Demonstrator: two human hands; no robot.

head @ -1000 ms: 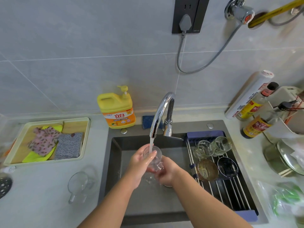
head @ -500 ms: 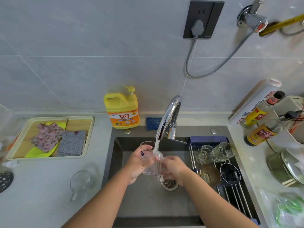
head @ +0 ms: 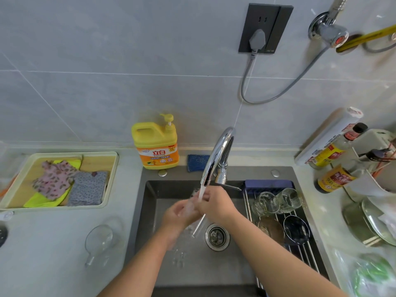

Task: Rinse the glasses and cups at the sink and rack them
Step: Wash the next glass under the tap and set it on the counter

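Under the running chrome faucet point(head: 216, 155), both my hands hold a clear glass point(head: 191, 202) over the dark sink point(head: 150, 211). My left hand point(head: 177, 215) grips it from below and the left. My right hand point(head: 216, 205) wraps around its upper right side. Water streams over the glass, which my fingers mostly hide. On the roll-up rack point(head: 308, 256) across the sink's right side lie two clear glasses point(head: 276, 201), an amber cup point(head: 271, 229) and a dark cup point(head: 296, 230). A clear handled cup point(head: 99, 241) stands upside down on the counter to the left.
A yellow dish soap bottle point(head: 156, 144) and a blue sponge point(head: 197, 162) sit behind the sink. A tray point(head: 111, 179) with folded cloths is on the left. Sauce bottles point(head: 334, 179), a foil roll and pot lids point(head: 375, 224) crowd the right counter.
The glass has tilted and turned between my hands under the stream, and my right hand has moved up over it. The camera view has shifted slightly.
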